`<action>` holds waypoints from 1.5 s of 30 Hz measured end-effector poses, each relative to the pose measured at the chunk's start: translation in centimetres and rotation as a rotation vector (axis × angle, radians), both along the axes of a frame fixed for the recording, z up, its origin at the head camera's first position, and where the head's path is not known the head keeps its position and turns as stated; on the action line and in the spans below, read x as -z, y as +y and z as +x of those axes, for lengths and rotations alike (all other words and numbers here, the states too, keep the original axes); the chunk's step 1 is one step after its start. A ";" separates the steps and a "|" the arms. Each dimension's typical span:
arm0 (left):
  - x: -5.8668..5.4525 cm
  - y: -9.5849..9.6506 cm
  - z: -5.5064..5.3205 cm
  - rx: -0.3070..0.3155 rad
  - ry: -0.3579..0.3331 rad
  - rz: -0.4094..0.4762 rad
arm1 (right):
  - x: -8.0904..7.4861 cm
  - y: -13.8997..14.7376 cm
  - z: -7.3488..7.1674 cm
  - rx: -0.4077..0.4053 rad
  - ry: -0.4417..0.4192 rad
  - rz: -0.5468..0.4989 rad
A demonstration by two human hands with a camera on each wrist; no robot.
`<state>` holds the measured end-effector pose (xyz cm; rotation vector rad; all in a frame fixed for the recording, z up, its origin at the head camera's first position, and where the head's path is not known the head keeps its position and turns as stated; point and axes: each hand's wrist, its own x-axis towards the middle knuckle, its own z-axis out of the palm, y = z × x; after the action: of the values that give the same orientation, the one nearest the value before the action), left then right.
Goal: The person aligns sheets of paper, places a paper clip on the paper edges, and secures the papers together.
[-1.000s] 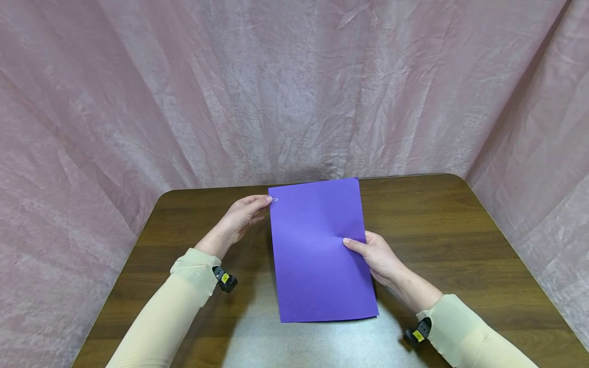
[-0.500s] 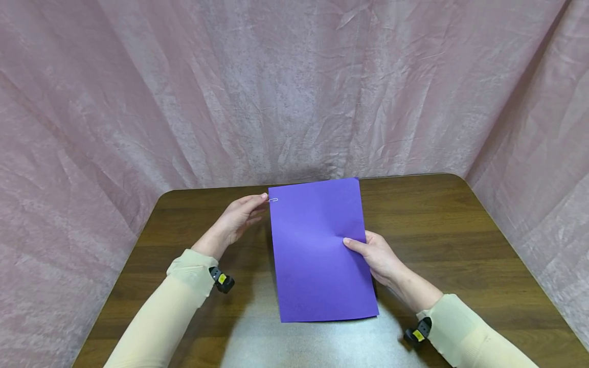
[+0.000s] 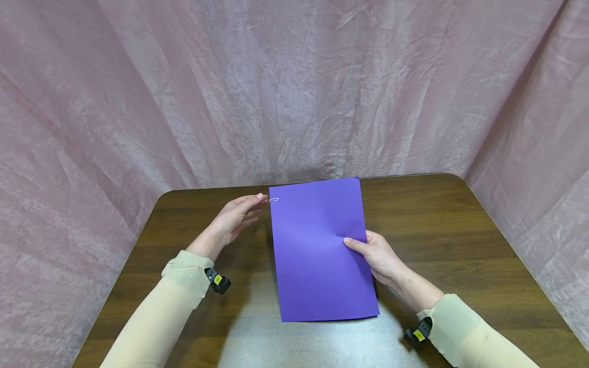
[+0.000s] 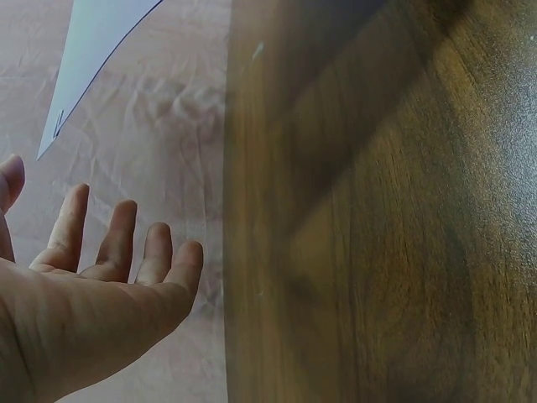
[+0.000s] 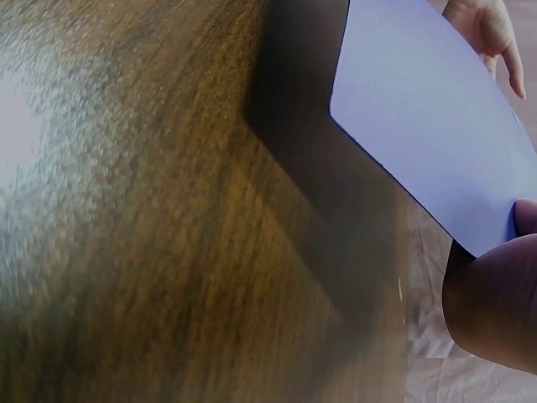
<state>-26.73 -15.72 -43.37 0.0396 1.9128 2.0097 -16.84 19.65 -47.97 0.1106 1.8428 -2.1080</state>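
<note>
A purple sheet of paper (image 3: 317,276) is held up over the table, its shadow falling on the wood in the right wrist view. My right hand (image 3: 382,258) grips it by the right edge, thumb on the front and fingers hidden behind. Near the sheet's top left corner sits a small pale paper clip (image 3: 274,199), lying across the left edge. Just left of that clip is my left hand (image 3: 232,220), fingers extended and holding nothing. The left wrist view shows this hand (image 4: 109,302) with its fingers spread, below the corner with the clip (image 4: 58,123).
Under both hands is a brown wood-grain table (image 3: 460,245) with rounded far corners. A bright glare patch (image 3: 313,350) lies on its near part. Pink curtains (image 3: 294,92) hang behind and along the sides. Each sleeve carries a small black wrist camera (image 3: 218,281).
My left hand has let go of the paper clip and drawn back slightly to the left, its fingers loosening. The clip stays on the sheet. My right hand and the paper are nearly still.
</note>
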 end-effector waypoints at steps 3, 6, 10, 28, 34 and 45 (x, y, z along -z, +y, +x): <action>0.1 -0.3 -0.1 0.002 0.001 0.002 | 0.0 0.0 0.0 0.003 0.000 0.001; 0.1 -0.5 -0.1 -0.003 -0.004 0.015 | 0.0 0.1 -0.1 0.004 -0.002 0.002; -0.1 -0.8 0.2 -0.007 -0.004 0.010 | -0.1 0.2 -0.1 0.006 -0.001 0.008; -0.4 -3.9 1.1 -0.009 -0.013 -0.033 | -0.3 0.5 -0.2 0.019 0.002 0.016; -0.2 -5.1 1.5 -0.009 -0.016 -0.053 | -0.3 0.5 -0.2 0.028 0.001 0.014; -0.2 -7.2 2.2 -0.033 -0.033 -0.086 | -0.5 0.6 -0.2 0.028 0.006 0.001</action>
<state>-24.50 -22.95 -43.20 -0.0469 1.9897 1.9339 -17.00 20.21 -47.51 0.1306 1.8557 -2.1286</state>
